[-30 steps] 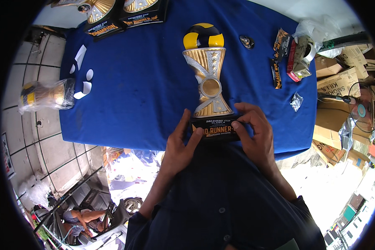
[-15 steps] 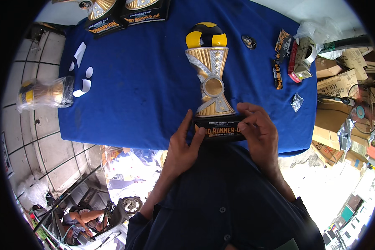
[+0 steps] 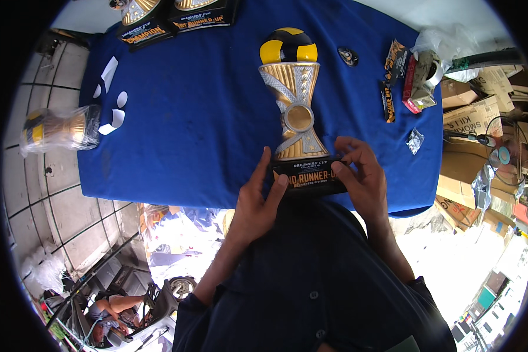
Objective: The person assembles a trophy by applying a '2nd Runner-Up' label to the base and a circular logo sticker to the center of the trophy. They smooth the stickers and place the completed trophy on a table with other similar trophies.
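Trophy: gold and silver, yellow-and-black ball at the far end, black base by the near edge of the blue-covered table
Left hand: holding the base's left end, thumb on the front, forefinger stretched along the side
Right hand: thumb on the right end of the front, fingers bent by the corner, honestly couldn't tell how firm that grip was
What changed: not much tbh, the right fingers shifted slightly at that corner while the left hand and trophy stayed about put, so I'd call it small handling at the base
Off to the right: dark label strips, a tape roll, a small round badge
Off to the left: a plastic-wrapped trophy plus white paper scraps
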A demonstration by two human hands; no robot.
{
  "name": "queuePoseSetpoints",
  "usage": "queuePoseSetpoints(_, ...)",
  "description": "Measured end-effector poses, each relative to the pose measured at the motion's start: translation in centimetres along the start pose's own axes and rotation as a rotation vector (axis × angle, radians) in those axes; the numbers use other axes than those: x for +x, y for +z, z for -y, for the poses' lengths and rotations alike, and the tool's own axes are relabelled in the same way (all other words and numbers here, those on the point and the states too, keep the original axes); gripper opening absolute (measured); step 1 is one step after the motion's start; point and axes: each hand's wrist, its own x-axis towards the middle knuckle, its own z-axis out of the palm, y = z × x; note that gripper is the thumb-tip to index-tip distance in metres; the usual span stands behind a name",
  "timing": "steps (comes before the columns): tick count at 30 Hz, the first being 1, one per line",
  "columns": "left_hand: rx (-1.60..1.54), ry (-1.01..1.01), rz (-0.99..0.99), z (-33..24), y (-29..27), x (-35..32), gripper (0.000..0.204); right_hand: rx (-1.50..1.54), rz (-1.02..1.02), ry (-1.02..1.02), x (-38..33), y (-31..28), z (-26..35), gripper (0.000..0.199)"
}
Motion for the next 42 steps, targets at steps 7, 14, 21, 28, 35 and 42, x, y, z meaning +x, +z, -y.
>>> queuePoseSetpoints(7, -0.117, 0.004, 0.008, 1.5, 0.1, 0.5, 0.075, 0.089, -0.018, 0.039, -0.3, 0.1, -0.8, 0.028)
queuePoseSetpoints(14, -0.102, -0.032, 0.012, 0.2, 0.0, 0.4, 0.074, 0.27, 0.016, 0.089, -1.1, -0.7, -1.9, 0.027)
queuePoseSetpoints(21, -0.201, -0.086, 0.03, -0.9, 0.1, 0.3, 0.07, 0.268, 0.057, -0.001, -1.4, -1.4, -1.9, 0.026)
queuePoseSetpoints(28, -0.274, -0.123, 0.032, -0.4, -0.5, 0.5, 0.067, 0.14, 0.051, -0.06, -1.3, -1.1, -1.0, 0.03)
queuePoseSetpoints(35, -0.191, -0.123, 0.029, -1.0, -0.6, 0.3, 0.071, 0.066, 0.049, -0.108, -1.0, -1.3, -1.0, 0.032)
queuePoseSetpoints(42, -0.245, -0.127, 0.041, 0.1, -1.3, 0.6, 0.068, 0.074, 0.093, -0.055, -1.0, -1.7, -0.7, 0.036)
